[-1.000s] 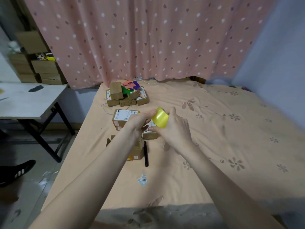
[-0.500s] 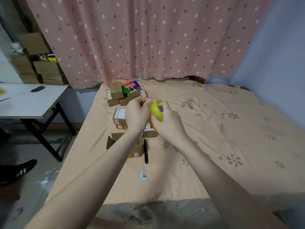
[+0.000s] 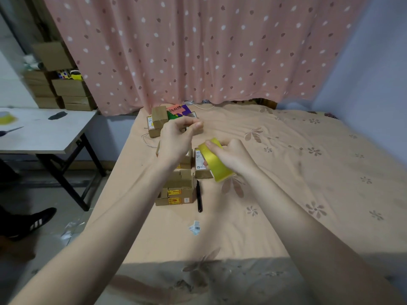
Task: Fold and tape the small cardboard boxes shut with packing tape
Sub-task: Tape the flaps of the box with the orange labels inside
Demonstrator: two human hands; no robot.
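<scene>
1. Right hand (image 3: 233, 156): fingers and thumb curled round a yellow roll of packing tape (image 3: 217, 160), held tilted in the air above the bed (image 3: 308, 194), just right of the boxes.
2. Left hand (image 3: 176, 139): raised at 10 o'clock of the roll and apart from it, thumb and fingertips (image 3: 198, 125) pressed together as in a pinch; likely on the clear tape end, but no strip can be made out.
3. Labelled box (image 3: 201, 167): small, brown, white label on top; lies on the bed directly under the roll, partly hidden by it.
4. Second box (image 3: 186, 160): mostly hidden behind the left wrist, beside item 3 at 9 o'clock.
5. Open box (image 3: 176, 190): flaps up, yellow stickers on its near side; on the bed at 7 o'clock of the roll.
6. Black pen (image 3: 199, 198): lying lengthwise just beside the open box, at its 3 o'clock.
7. Barcode sticker (image 3: 195, 227): loose on the bed at 6 o'clock of the pen.
8. Pile of boxes (image 3: 158, 123): near the bed's far edge at 12 o'clock, with a coloured carton (image 3: 178, 110) among them.
9. Desk (image 3: 44, 133): white top, black legs, at 9 o'clock, well apart from the bed.
10. Stacked cartons (image 3: 68, 89): beyond the desk at 10 o'clock.
11. Spotted pink curtain (image 3: 198, 51): hanging behind the bed.
</scene>
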